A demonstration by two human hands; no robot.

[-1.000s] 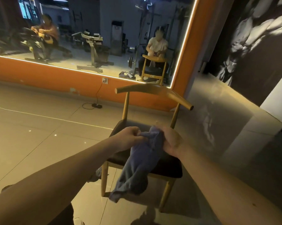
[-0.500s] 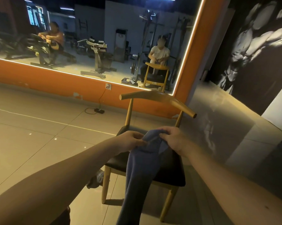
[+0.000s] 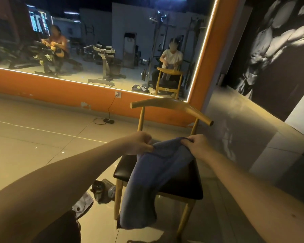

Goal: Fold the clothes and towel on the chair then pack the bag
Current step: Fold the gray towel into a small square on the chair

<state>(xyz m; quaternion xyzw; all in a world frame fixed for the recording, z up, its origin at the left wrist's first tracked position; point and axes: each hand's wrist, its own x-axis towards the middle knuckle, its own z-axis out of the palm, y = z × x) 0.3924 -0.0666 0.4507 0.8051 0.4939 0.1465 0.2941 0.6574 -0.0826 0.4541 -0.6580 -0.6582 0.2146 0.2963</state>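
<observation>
Over the chair (image 3: 184, 179) seat, frame centre, blue towel (image 3: 158, 172) hangs by its top edge, lower end draping past the seat front toward 6 o'clock; left hand (image 3: 139, 142) pinches that edge at towel's 10 o'clock, right hand (image 3: 196, 144) pinches it at 1 o'clock, hands apart; dark bundle (image 3: 104, 190) on floor at chair's 8 o'clock, unclear what; mirror (image 3: 95, 41) at 12 o'clock

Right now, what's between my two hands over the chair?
The head view shows the top edge of the blue towel stretched between the left hand and the right hand, both pinching it; the rest hangs over the front of the chair seat.
</observation>
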